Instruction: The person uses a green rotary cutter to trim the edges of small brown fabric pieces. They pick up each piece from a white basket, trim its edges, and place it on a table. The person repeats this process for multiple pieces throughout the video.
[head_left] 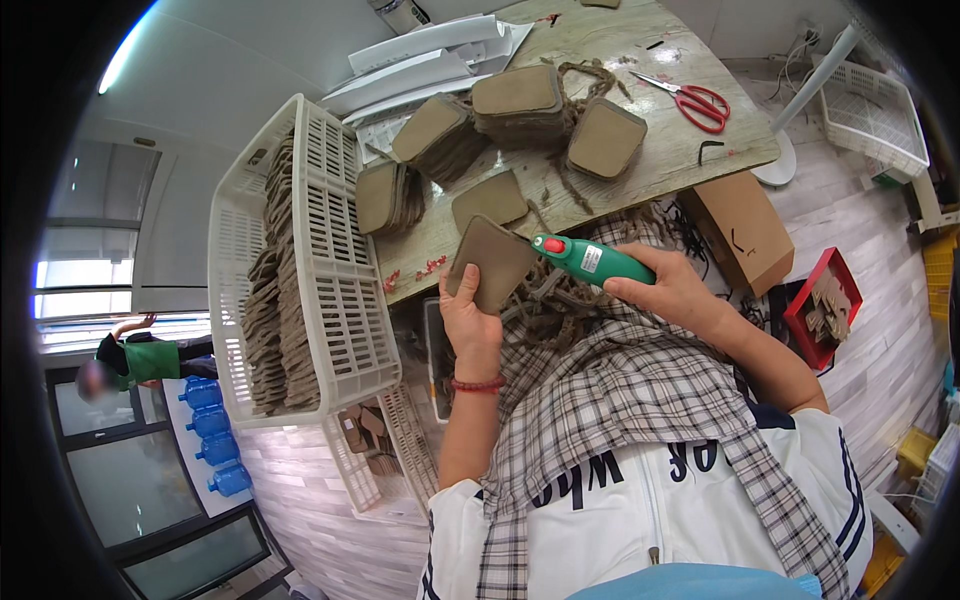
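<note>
A checked cloth (pixel 610 390) lies over the person's lap, below both hands. The left hand (pixel 468 318) is closed around the lower edge of a brown pad (pixel 490 260), thumb on its face, holding it tilted up just in front of the table (pixel 600 170) edge. The right hand (pixel 672 290) is wrapped tight round a green tool (pixel 585 259) with a red button; its tip points left and meets the pad's right edge, though whether it actually touches is hard to tell at this size. A red bracelet (pixel 477 384) sits on the left wrist. Under the hands hang tangled brown strips (pixel 555 300). To the left stands a white crate (pixel 320 270) packed with rows of more brown pads, and a second crate (pixel 385 450) below it holds a few loose ones. On the table beyond lie several stacks of pads (pixel 520 100), one single pad (pixel 489 199) nearest the hands. Red scissors (pixel 690 100) lie toward the table's far right. White sheets (pixel 420 60) are piled at the far left corner. A cardboard box (pixel 742 228) stands on the floor at the right, with a red tray (pixel 825 305) of scraps beside it and a white basket (pixel 872 105) farther off.
</note>
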